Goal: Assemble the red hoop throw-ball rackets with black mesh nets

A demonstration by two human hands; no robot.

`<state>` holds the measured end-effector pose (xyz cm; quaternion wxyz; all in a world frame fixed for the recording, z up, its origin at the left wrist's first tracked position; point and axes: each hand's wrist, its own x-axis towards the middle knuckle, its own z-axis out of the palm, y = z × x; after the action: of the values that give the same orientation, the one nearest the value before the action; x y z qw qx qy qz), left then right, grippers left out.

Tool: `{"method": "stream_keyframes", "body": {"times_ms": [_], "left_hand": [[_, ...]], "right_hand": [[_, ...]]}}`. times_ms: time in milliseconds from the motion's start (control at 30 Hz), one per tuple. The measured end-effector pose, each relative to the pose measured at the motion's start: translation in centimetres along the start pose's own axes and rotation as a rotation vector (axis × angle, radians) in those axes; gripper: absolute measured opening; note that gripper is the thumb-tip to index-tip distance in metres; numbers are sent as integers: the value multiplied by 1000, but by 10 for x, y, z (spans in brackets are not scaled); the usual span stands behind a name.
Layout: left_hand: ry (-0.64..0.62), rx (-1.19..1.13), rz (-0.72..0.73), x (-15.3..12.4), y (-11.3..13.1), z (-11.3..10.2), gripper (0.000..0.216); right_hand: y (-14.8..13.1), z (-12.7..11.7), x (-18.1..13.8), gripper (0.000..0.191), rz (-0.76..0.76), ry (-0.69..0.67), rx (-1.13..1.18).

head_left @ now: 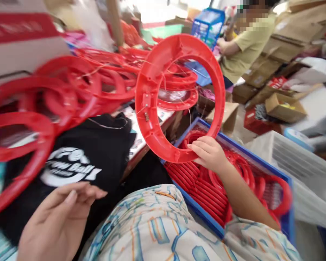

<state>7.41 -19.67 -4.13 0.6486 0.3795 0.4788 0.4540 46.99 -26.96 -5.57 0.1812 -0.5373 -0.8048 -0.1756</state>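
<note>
My right hand is closed on the lower rim of a red plastic ring, holding it upright above a blue crate packed with more red rings. The ring's hollow inner side faces me, with a small metal part and thin wires on its left edge. My left hand hovers low at the front left, fingers loosely spread, holding nothing. It is above a black cloth with white lettering.
A pile of red rings with loose wires covers the table at left. A cardboard box stands at the far left. Another person in a yellow-green shirt sits at the back right among cardboard boxes. A white slatted unit stands right.
</note>
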Motion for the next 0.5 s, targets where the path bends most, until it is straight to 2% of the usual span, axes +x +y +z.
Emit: {"method": "stream_keyframes", "body": {"times_ms": [100, 167, 233, 300, 333, 400, 433, 500], "left_hand": [[75, -139, 153, 3, 30, 4, 11], [167, -143, 284, 3, 50, -6, 13], [362, -128, 555, 5, 69, -29, 13], [622, -120, 847, 11, 90, -63, 14], [701, -135, 938, 16, 102, -81, 14], [706, -160, 1039, 29, 125, -114, 10], [576, -148, 972, 36, 136, -126, 14], [412, -80, 745, 52, 152, -139, 20]], "right_hand": [[4, -10, 67, 25, -243, 71, -2], [3, -12, 108, 24, -387, 96, 3], [1, -11, 145, 22, -513, 129, 5], [2, -7, 179, 18, -612, 165, 12], [3, -4, 195, 17, -658, 182, 20], [7, 3, 223, 19, -750, 207, 43], [9, 6, 237, 22, -792, 208, 63], [12, 12, 264, 28, -848, 170, 115]]}}
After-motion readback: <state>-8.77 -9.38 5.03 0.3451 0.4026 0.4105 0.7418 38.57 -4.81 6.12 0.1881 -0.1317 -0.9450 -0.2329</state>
